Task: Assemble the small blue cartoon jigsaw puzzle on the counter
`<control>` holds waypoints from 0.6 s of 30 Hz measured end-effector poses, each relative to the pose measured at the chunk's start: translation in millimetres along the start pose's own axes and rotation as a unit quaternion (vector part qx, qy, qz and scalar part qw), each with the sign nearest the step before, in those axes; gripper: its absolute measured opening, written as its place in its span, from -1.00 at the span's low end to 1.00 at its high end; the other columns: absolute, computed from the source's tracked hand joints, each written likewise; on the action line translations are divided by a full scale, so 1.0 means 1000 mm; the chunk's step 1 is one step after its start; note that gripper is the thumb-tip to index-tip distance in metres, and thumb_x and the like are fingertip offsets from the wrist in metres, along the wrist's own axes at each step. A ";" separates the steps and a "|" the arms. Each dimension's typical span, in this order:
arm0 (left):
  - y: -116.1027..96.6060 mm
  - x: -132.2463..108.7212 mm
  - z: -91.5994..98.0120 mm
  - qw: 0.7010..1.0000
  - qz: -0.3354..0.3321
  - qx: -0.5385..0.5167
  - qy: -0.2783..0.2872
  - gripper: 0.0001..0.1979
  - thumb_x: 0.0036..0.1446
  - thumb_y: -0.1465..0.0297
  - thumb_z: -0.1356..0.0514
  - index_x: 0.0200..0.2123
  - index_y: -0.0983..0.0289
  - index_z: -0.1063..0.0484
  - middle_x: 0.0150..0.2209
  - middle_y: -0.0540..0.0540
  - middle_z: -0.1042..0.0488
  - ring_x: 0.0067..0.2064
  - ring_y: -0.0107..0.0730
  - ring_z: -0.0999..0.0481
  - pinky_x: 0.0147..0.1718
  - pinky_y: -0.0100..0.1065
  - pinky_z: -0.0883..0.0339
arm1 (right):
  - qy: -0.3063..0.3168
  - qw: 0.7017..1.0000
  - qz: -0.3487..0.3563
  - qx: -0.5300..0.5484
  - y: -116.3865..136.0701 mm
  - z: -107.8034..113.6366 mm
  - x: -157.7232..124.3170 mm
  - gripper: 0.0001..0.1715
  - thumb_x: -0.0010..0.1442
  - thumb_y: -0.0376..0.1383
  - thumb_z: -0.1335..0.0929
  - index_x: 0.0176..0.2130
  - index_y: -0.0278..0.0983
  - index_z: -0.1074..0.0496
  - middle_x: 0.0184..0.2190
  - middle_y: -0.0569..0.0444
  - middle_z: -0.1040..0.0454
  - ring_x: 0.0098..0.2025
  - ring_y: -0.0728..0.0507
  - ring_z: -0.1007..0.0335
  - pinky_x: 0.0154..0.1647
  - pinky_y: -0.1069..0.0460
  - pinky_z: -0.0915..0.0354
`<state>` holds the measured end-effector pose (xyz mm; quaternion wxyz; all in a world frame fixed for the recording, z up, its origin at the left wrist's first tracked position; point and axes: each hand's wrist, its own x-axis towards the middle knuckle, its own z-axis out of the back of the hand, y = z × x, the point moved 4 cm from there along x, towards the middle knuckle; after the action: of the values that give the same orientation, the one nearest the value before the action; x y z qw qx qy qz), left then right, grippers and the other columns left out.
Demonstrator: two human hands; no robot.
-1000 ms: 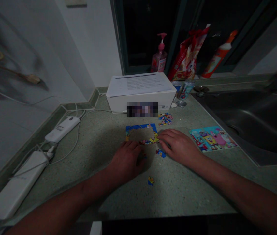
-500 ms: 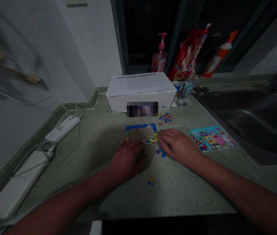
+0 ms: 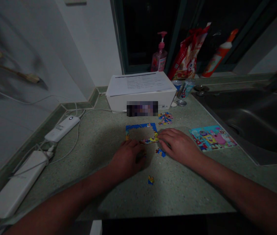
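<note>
A partly assembled jigsaw puzzle [image 3: 142,125] lies flat on the counter, its blue border pieces joined around a bare middle. My left hand [image 3: 128,158] rests over its lower left corner, fingers bent and thumb apart from them. A bit of colour shows in the gap by that thumb; I cannot tell if it is a separate piece. At the puzzle's right edge lies my right hand [image 3: 177,145], its fingers stretched out and touching the border. Just left of my right thumb are a few loose puzzle pieces [image 3: 161,152]. One more piece [image 3: 150,180] lies nearer me.
Beyond the puzzle is a pile of pieces [image 3: 165,118], with a blurred-out device [image 3: 142,109] against a white box [image 3: 119,102]. A cartoon picture sheet [image 3: 213,138] lies right, beside the sink [image 3: 258,161]. Cans [image 3: 186,89] stand behind. A power strip [image 3: 18,186] and cables lie left.
</note>
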<state>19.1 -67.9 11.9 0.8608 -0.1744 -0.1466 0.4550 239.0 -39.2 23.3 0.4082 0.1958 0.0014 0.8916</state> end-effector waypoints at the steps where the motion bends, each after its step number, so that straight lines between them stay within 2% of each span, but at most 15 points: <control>1: 0.000 0.000 0.000 1.000 0.002 -0.002 0.001 -0.71 0.21 0.45 -0.33 0.01 0.24 -0.59 0.02 0.23 -0.60 0.07 0.04 -0.60 0.16 0.12 -0.48 | 0.000 1.000 0.001 0.000 0.000 0.000 0.000 -0.76 0.47 -0.35 -0.33 -0.05 -0.31 -0.62 -0.10 -0.11 -0.68 0.00 -0.30 -0.60 0.11 -0.23 -0.50; 6: -0.003 -0.001 -0.001 1.000 -0.001 -0.001 0.012 -0.77 0.22 0.46 -0.32 -0.05 0.21 -0.58 0.05 0.22 -0.59 0.08 0.03 -0.58 0.15 0.13 -0.47 | -0.003 1.000 0.001 -0.003 0.000 0.000 0.000 -0.75 0.48 -0.34 -0.32 -0.05 -0.28 -0.62 -0.10 -0.08 -0.68 0.00 -0.29 -0.59 0.12 -0.23 -0.50; 18: -0.002 0.000 0.002 1.000 0.020 -0.015 0.017 -0.88 0.16 0.43 -0.34 -0.20 0.21 -0.52 -0.10 0.17 -0.59 -0.05 -0.06 -0.59 0.06 0.06 -0.50 | -0.001 1.000 -0.005 0.004 0.000 0.001 0.000 -0.72 0.47 -0.34 -0.31 -0.05 -0.29 -0.64 -0.10 -0.10 -0.69 -0.01 -0.29 -0.60 0.11 -0.24 -0.51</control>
<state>19.4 -68.6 14.1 0.8511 -0.1982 -0.1355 0.4669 239.0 -39.0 24.1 0.4124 0.1984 0.0054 0.8891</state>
